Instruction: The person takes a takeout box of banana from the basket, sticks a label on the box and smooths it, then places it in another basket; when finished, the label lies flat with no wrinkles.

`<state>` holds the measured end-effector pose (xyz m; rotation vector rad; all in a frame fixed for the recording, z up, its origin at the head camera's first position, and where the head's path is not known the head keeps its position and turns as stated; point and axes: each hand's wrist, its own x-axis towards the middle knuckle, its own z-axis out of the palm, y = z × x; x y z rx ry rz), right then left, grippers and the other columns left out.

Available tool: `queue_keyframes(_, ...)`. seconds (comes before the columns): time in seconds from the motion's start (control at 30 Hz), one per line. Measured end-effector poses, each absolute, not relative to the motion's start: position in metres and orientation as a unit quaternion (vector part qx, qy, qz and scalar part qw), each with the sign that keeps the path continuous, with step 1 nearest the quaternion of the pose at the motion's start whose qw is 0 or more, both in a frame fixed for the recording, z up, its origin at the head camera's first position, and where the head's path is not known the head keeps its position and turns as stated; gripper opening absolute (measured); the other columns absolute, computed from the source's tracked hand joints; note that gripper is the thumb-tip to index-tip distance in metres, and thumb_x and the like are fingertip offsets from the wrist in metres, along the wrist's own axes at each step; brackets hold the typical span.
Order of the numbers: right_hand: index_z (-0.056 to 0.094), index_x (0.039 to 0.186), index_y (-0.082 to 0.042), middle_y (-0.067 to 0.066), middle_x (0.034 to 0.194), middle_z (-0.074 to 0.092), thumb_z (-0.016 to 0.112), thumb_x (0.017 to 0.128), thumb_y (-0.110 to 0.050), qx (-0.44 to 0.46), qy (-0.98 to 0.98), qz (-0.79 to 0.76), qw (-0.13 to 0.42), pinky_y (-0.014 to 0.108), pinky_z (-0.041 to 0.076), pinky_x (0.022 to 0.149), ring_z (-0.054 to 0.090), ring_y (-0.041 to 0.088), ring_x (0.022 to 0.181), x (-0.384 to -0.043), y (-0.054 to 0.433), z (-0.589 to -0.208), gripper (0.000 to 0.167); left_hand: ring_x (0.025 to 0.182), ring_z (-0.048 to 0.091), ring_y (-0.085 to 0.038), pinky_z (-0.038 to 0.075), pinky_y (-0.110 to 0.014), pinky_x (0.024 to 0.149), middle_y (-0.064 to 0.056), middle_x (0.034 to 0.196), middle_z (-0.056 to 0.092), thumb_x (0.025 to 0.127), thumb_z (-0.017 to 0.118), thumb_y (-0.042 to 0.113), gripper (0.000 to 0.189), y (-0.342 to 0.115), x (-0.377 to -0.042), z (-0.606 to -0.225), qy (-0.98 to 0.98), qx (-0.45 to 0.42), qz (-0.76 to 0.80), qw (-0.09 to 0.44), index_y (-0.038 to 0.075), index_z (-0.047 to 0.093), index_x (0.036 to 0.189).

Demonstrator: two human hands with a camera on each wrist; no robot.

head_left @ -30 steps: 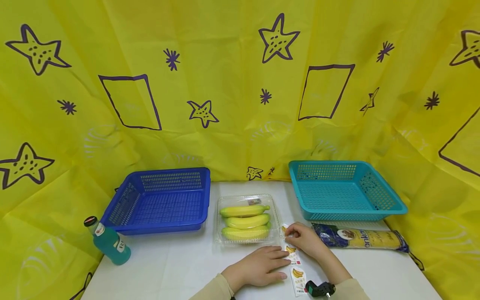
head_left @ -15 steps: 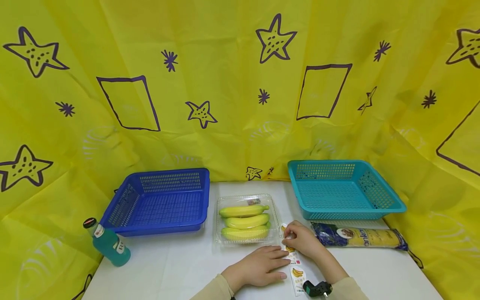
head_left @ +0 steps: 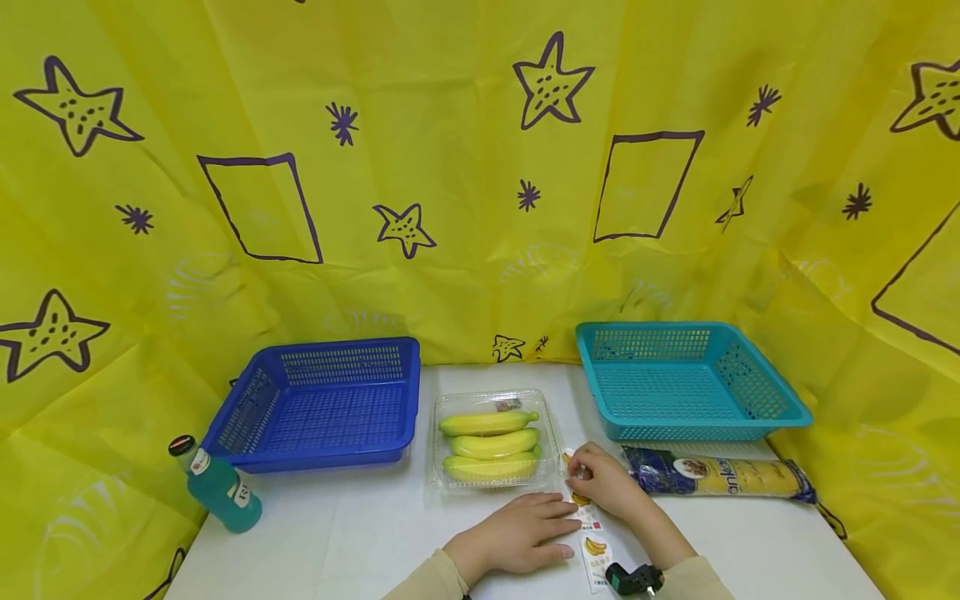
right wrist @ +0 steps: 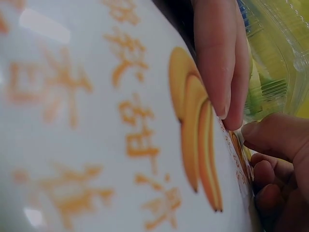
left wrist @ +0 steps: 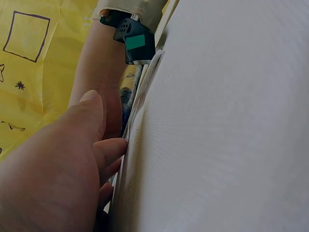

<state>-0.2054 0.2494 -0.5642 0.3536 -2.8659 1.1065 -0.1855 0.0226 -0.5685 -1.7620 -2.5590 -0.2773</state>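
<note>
A strip of white labels (head_left: 597,565) printed with bananas lies on the table. My left hand (head_left: 519,533) lies flat, its extended fingers resting on the strip's left edge. At the strip's far end, my right hand (head_left: 609,483) pinches the top banana label (head_left: 569,455) between thumb and curled fingers, covering most of it. The right wrist view shows the right hand's thumb (right wrist: 270,135) close to the left hand's fingers (right wrist: 219,58), beside the label. Just left of the right hand sits a clear plastic clamshell box (head_left: 552,433) with bananas (head_left: 491,443) inside.
A blue basket (head_left: 322,460) stands at the back left, with a teal bottle (head_left: 225,496) beside it. The turquoise basket (head_left: 705,429) is at the back right, behind a pasta packet (head_left: 720,475). Yellow curtains (head_left: 450,167) surround the white table (head_left: 337,533).
Both hands stay almost in place. The right hand's fingertips have shifted very slightly over the top label. The view drifts a little with the head.
</note>
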Motion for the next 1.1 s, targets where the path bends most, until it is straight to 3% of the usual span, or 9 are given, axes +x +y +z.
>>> queue_keyframes(0.23, 0.063, 0.078, -0.021, -0.008, 0.083, 0.052, 0.071, 0.087, -0.011, 0.108, -0.927, 0.358, 0.024, 0.019, 0.042, 0.063, 0.046, 0.001, 0.07, -0.2055, 0.2496, -0.5664, 0.016, 0.146, 0.037, -0.015, 0.032, -0.032, 0.12, 0.009, 0.155, 0.043, 0.106, 0.028, 0.051, 0.052, 0.0233, -0.1862, -0.5702, -0.819, -0.567, -0.086, 0.019, 0.028, 0.048, 0.148)
queue_keyframes(0.6, 0.065, 0.088, -0.015, -0.004, 0.07, 0.052, 0.065, 0.093, -0.015, 0.005, -0.915, 0.403, 0.022, 0.023, 0.038, 0.06, 0.047, 0.009, 0.065, -0.2091, 0.2526, -0.5654, 0.006, 0.146, 0.036, -0.013, 0.031, -0.031, 0.121, 0.011, 0.155, 0.043, 0.106, 0.028, 0.052, 0.052, 0.0232, -0.1867, -0.5718, -0.821, -0.563, -0.092, 0.01, 0.029, 0.047, 0.148)
queue_keyframes(1.1, 0.061, 0.096, -0.012, 0.0, 0.083, 0.064, 0.059, 0.099, -0.016, -0.008, -0.905, 0.423, 0.053, 0.024, 0.045, 0.068, 0.054, 0.009, 0.073, -0.2131, 0.2534, -0.5655, 0.005, 0.147, 0.034, -0.012, 0.029, -0.029, 0.122, 0.012, 0.155, 0.042, 0.105, 0.028, 0.053, 0.052, 0.025, -0.1872, -0.5741, -0.826, -0.555, -0.096, -0.001, 0.031, 0.046, 0.148)
